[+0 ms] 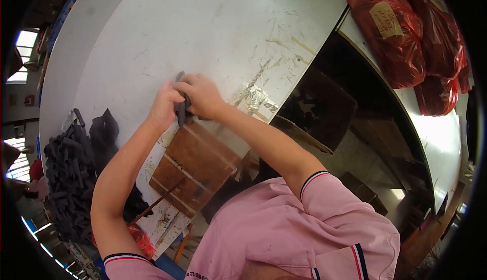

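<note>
Both my hands meet over the white table around a dark grey, soft-looking folded piece [181,113], perhaps cloth or foam. My left hand [165,105] is closed on its left side, thumb and fingers against it. From the right, my right hand [204,96] curls over the same piece, fingers bent onto its top. Part of the piece sticks out above the fingers and part hangs below them. Its full shape is hidden by my hands. Just below them lies a worn brown wooden board [200,166] at the table's near edge.
A big heap of dark pieces [66,183] lies left of my left arm, with a larger dark sheet [104,130] beside it. A thin brown rod [158,202] crosses the board. Red plastic bags [388,39] rest on another table at the right, across a dark gap.
</note>
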`<state>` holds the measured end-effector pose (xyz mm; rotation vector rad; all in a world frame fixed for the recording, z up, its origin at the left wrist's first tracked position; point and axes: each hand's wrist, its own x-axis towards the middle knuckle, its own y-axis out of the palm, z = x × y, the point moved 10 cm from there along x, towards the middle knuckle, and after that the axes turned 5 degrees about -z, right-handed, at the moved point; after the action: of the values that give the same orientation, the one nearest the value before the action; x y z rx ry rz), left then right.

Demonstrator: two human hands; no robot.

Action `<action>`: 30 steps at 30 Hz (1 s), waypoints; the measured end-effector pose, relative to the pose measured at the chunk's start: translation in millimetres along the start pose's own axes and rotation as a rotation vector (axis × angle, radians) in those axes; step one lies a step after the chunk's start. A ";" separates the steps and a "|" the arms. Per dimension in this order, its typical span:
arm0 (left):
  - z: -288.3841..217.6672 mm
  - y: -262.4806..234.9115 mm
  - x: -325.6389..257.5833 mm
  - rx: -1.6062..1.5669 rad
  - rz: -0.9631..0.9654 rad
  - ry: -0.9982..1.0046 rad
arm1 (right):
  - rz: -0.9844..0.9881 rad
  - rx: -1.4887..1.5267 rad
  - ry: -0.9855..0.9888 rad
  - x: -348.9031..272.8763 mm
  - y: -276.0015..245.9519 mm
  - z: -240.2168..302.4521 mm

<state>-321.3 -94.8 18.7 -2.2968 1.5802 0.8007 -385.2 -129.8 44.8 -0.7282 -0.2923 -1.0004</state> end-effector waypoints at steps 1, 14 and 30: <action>-4.6 -2.5 -7.8 -0.052 -0.064 -0.024 | 0.006 -0.026 0.017 -0.3 -4.1 2.8; -53.9 94.4 -83.7 -0.160 0.256 0.003 | -0.365 -0.123 0.204 -88.7 -218.1 0.9; -61.3 -49.9 -217.3 0.457 -0.409 0.285 | 0.348 -0.731 1.091 -335.3 -207.3 -257.0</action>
<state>-314.7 65.1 185.5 -2.3230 1.1619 0.0088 -761.9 -151.2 -236.4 -0.7317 1.1614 -1.0240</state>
